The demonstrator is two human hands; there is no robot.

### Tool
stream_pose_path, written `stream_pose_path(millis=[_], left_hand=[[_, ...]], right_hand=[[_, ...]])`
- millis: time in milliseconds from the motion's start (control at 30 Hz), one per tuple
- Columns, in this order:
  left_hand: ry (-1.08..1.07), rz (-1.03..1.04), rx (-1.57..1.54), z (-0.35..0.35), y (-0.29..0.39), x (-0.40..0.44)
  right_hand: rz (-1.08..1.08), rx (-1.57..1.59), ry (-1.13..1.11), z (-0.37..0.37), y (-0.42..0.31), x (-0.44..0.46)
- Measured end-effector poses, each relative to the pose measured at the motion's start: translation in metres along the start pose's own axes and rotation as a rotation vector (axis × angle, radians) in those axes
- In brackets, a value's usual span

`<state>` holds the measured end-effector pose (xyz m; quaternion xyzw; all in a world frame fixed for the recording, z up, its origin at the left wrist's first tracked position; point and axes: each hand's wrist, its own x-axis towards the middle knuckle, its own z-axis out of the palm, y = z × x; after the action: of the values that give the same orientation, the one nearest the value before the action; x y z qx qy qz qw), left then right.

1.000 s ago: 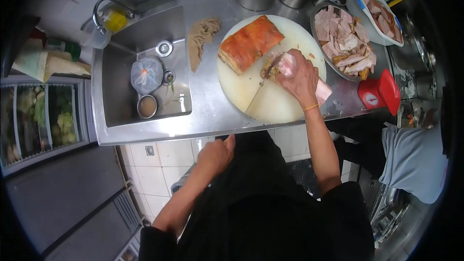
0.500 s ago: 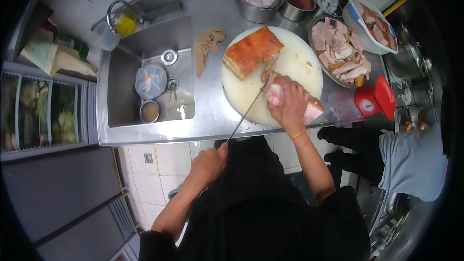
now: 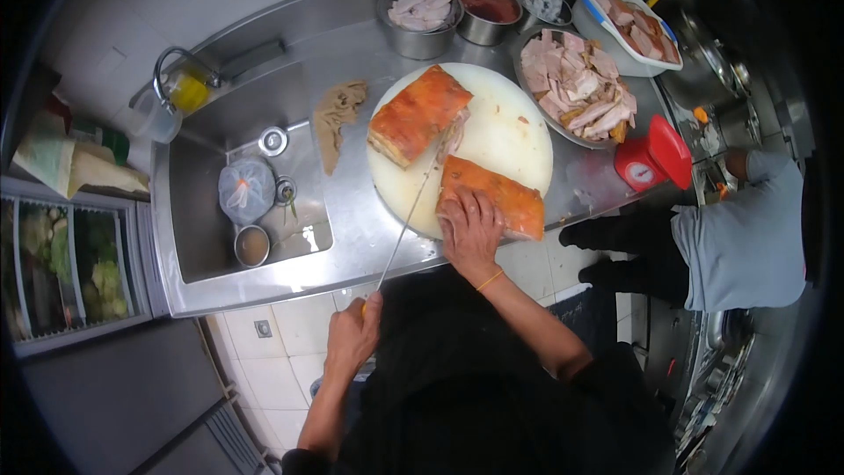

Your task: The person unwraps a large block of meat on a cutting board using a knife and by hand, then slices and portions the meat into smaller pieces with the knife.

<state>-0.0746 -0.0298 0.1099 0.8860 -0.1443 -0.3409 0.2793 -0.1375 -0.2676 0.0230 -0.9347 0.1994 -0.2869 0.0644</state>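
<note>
My left hand (image 3: 353, 334) is closed round the handle of a long thin knife (image 3: 403, 233), its blade reaching up over the round white cutting board (image 3: 512, 125). My right hand (image 3: 473, 230) grips the near side of a slab of roast pork (image 3: 505, 198), which lies with its orange-brown skin up on the board's near right part. The knife tip is close to that slab's left end. Farther back on the board sits a second slab of skin-on pork (image 3: 420, 114), with a ragged strip of meat along its right side.
A bowl of cut meat (image 3: 576, 84) and a red scale (image 3: 652, 157) stand right of the board. Behind are a pot of pale meat (image 3: 420, 13), a pot of red contents (image 3: 488, 10) and a white tub (image 3: 629, 26). A brown cloth (image 3: 337, 119) lies near the sink (image 3: 308, 259). Another person (image 3: 738, 237) stands at right.
The near slab has turned over from its pale cut face to skin side up, and my right hand has shifted to its near side. The camera view has also shifted.
</note>
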Motion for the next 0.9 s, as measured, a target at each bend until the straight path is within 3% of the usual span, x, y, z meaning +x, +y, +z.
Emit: stream_pose_path(millis=[33,133,200,267,333,433,633,833,900], left_hand=[[0.017,0.007,-0.044,0.001,-0.007,-0.003],[0.067,0.007,-0.174,0.006,-0.017,-0.009],[0.097,0.001,-0.247,0.010,-0.022,-0.010],[0.120,-0.001,-0.305,0.015,-0.025,-0.009],[0.115,-0.041,-0.338,0.015,-0.014,-0.009],[0.121,-0.051,-0.384,0.019,-0.013,-0.009],[0.139,-0.058,-0.576,0.037,-0.010,-0.004],[0.150,-0.110,-0.608,0.039,0.017,-0.010],[0.160,-0.112,-0.629,0.040,0.022,-0.014]], right_hand=[[0.050,0.042,-0.005,-0.010,-0.005,0.009],[0.330,0.188,-0.296,-0.046,-0.005,0.061],[0.530,0.222,-0.178,-0.035,0.015,0.102],[0.714,0.315,-0.310,-0.014,0.042,0.138],[0.581,0.729,-0.789,0.027,0.088,0.162],[0.754,0.281,-0.611,0.055,0.066,0.164],[0.874,0.359,-0.468,0.066,0.053,0.165],[0.857,0.238,-0.438,0.068,0.077,0.168],[0.761,0.238,-0.459,0.072,0.088,0.165]])
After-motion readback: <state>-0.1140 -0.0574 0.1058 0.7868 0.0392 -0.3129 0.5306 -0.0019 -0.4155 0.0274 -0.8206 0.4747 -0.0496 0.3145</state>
